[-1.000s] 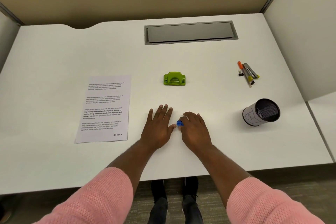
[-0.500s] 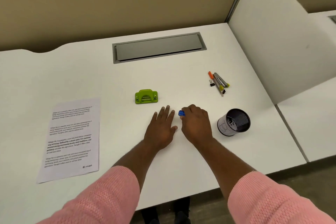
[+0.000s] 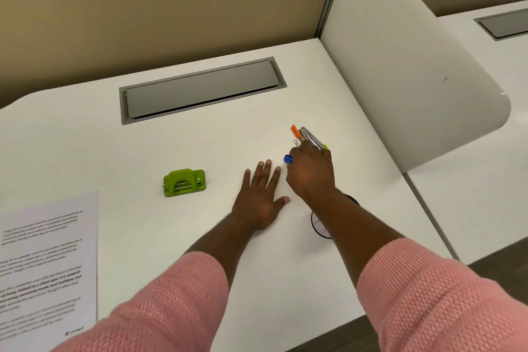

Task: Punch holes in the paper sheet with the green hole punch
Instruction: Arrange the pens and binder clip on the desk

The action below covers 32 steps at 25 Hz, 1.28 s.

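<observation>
The green hole punch (image 3: 184, 182) stands on the white desk (image 3: 85, 151), left of my hands. The printed paper sheet (image 3: 45, 263) lies flat at the lower left, partly cut off by the frame edge. My left hand (image 3: 261, 200) rests flat on the desk with fingers spread, holding nothing. My right hand (image 3: 310, 173) is closed around a small blue object (image 3: 288, 158) and reaches over toward the pens at the right. Neither hand touches the punch or the paper.
A bundle of pens and markers (image 3: 307, 137) with a small binder clip lies just beyond my right hand. A mesh pen cup (image 3: 321, 226) sits mostly hidden under my right forearm. A grey cable hatch (image 3: 200, 90) is set into the desk's back. A white divider panel (image 3: 400, 80) stands at the right.
My right hand, still holding the blue object, has moved forward and right up to the pens. The left hand stayed flat. The camera has turned right.
</observation>
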Motion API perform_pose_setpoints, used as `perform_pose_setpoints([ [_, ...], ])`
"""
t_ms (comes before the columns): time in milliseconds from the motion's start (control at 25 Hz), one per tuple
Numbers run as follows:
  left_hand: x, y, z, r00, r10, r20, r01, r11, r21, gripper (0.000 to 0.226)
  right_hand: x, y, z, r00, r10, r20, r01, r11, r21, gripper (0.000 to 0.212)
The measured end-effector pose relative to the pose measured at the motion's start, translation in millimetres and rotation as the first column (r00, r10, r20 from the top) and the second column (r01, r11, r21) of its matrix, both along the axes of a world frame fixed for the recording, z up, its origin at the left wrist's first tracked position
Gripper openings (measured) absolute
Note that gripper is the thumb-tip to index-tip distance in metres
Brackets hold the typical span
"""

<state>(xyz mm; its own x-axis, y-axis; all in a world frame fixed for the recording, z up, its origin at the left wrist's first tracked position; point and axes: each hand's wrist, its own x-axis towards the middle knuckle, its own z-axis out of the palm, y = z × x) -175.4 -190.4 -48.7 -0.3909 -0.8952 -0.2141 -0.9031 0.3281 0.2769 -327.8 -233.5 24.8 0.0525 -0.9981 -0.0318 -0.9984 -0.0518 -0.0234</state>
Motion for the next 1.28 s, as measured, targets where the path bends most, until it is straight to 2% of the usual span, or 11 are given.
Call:
perform_pose_setpoints([
  [320, 1, -1, -8, 1.0, -0.013, 0.013, 0.014, 0.997, -0.074, 0.077, -16, -34, -16, 0.993, -0.064, -0.102, 0.078, 0.987, 0.143, 0.02],
  [440, 1, -1, -9, 1.0, -0.014, 0.01, 0.015, 0.997, -0.078, 0.077, -18, -36, -19, 0.992, -0.093, -0.086, 0.103, 0.987, 0.121, 0.021],
  [560, 1, -2, -8, 1.0, -0.015, 0.004, 0.016, 0.998, -0.066, 0.077, -17, -31, -16, 0.993, -0.099, -0.062, 0.103, 0.992, 0.067, 0.034],
  [760, 3, -8, 1, 0.999, -0.033, 0.012, 0.032, 0.997, 0.068, 0.081, -12, -11, -4, 0.996, -0.086, 0.013, 0.086, 0.995, 0.042, 0.051],
  [880, 10, -12, 19, 1.0, -0.021, -0.003, 0.021, 0.989, 0.149, 0.083, -12, 2, 7, 0.999, -0.012, 0.048, 0.01, 0.999, 0.041, 0.059],
  [1280, 68, 36, 72, 0.991, 0.134, 0.0, -0.134, 0.99, -0.049, 0.081, 33, 45, 42, 0.976, 0.135, 0.172, -0.147, 0.987, 0.058, 0.069],
])
